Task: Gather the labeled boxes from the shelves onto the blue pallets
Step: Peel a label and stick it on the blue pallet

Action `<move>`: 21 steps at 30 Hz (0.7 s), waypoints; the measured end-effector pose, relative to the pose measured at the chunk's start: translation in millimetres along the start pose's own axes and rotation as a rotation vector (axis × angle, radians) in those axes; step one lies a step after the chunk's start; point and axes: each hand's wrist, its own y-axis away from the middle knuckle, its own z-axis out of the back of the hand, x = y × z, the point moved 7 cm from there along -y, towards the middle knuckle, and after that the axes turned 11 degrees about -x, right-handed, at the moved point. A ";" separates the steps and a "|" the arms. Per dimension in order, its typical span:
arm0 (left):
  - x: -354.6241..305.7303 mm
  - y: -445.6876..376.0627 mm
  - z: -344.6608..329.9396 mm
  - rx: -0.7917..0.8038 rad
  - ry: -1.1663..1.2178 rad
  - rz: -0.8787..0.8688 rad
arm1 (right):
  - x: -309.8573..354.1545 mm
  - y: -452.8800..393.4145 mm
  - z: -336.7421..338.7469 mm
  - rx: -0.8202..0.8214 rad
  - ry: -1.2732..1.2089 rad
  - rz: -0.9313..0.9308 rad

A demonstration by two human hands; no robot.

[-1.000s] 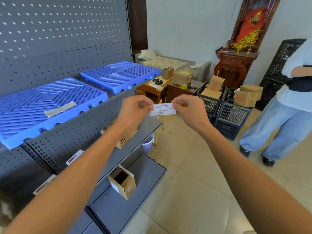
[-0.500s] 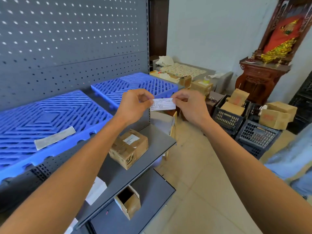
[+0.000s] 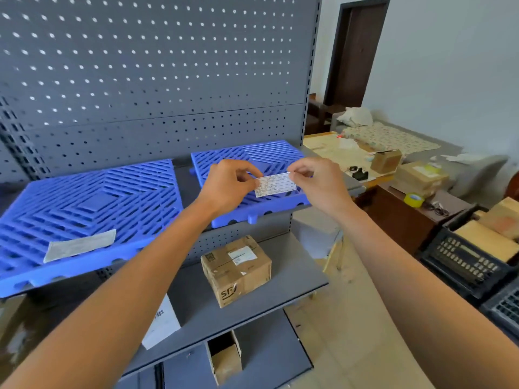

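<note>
Grey pegboard shelving [image 3: 157,80] with two blue pallets on the upper shelf; you read a paper slip in front of it.

On the left pallet [image 3: 84,203] a label strip [image 3: 80,245] lies near the front edge. Your left hand [image 3: 227,186] and right hand [image 3: 317,183] each pinch one end of the slip [image 3: 274,185], over the right pallet [image 3: 252,161]. Hold it flat, then compare it with the labeled box [image 3: 237,269] near the front edge of the shelf below.

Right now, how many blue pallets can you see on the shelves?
2. The left pallet lies on the top shelf with a paper strip on it; the right pallet lies beside it, partly behind both hands. Others may lie out of view.
</note>
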 end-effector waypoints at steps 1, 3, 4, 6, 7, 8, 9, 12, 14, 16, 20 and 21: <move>3.0 -0.8 -2.4 -0.009 -0.017 0.019 | -4.6 -4.7 -4.7 0.027 0.000 0.010; 9.3 -1.6 -7.7 -0.022 -0.045 0.055 | -13.6 -11.1 -14.0 0.085 0.002 0.032; 11.9 -2.1 -9.9 -0.028 -0.060 0.072 | -18.1 -13.0 -18.0 0.107 -0.001 0.043; 14.4 -3.1 -13.2 -0.039 -0.093 0.093 | -26.0 -14.9 -22.9 0.134 0.002 0.062; 13.9 -3.1 -14.3 -0.043 -0.108 0.094 | -29.3 -15.3 -24.3 0.140 0.003 0.069; 12.4 -3.1 -15.6 -0.046 -0.123 0.090 | -31.8 -15.8 -24.7 0.141 -0.003 0.074; 10.6 -2.6 -16.8 -0.047 -0.139 0.086 | -33.4 -16.0 -24.9 0.145 -0.013 0.080; 6.4 0.5 -19.5 -0.054 -0.182 0.092 | -36.2 -14.5 -25.3 0.169 -0.041 0.100; 4.8 2.3 -18.9 -0.065 -0.197 0.103 | -36.6 -13.8 -24.7 0.175 -0.049 0.114; 3.3 3.5 -17.7 -0.076 -0.207 0.111 | -36.5 -13.9 -24.8 0.184 -0.038 0.135; 1.2 5.1 -18.6 -0.097 -0.248 0.114 | -33.5 -14.0 -23.7 0.197 -0.028 0.184; 0.5 5.5 -18.6 -0.107 -0.245 0.118 | -32.7 -14.2 -23.1 0.197 -0.034 0.187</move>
